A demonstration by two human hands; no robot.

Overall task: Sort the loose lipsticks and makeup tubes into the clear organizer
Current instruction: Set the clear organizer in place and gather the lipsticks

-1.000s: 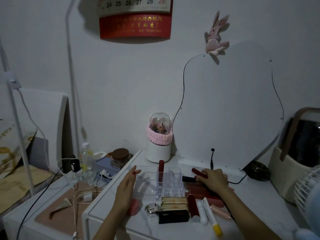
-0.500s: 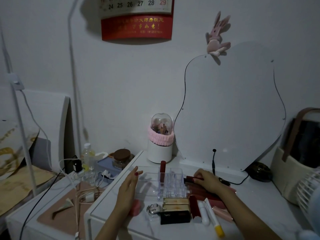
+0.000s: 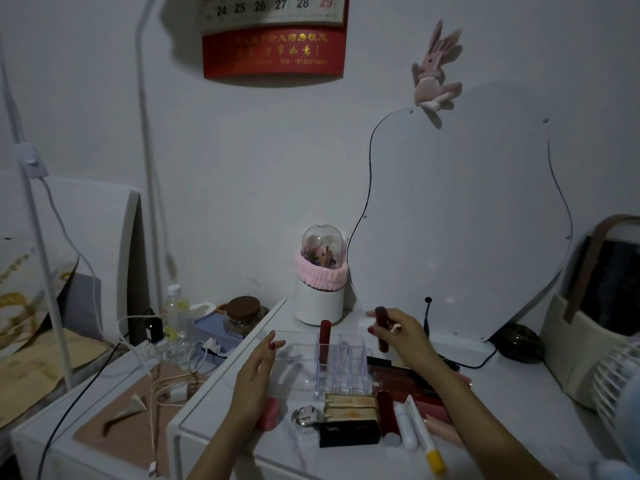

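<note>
**Lipstick in hand above the organizer: seat it upright in a free cell**

Head view. Your right hand (image 3: 403, 336) is curled round a dark red lipstick tube (image 3: 381, 327), held nearly upright and tilted a little, just above and to the right of the clear organizer (image 3: 341, 367). The tube is clear of the organizer; no part of it has entered a cell. Your left hand (image 3: 254, 374) holds nothing: the fingers are straight, lying along the organizer's open left tray, and appear to steady it. One red lipstick (image 3: 325, 344) already stands upright in the rear-left cell of the divided section. The other cells look vacant, though the clear walls make that hard to confirm.

The remaining stock lies on the white tabletop (image 3: 519, 427) near its front edge: gold-cased tubes (image 3: 349, 403), a black case (image 3: 348, 434), a dark red tube (image 3: 388, 419), white sticks (image 3: 405, 426) and a row of red tubes (image 3: 408, 377) beside the organizer's right wall.

Recommendation: bring the tube fully vertical before lowering. Choose the cell next to the standing lipstick, so the rows fill in order. Lower it base first and release only once it rests on the floor of the cell. Keep your left hand pressing on the tray; in my judgement the light plastic would slide if knocked.
</note>
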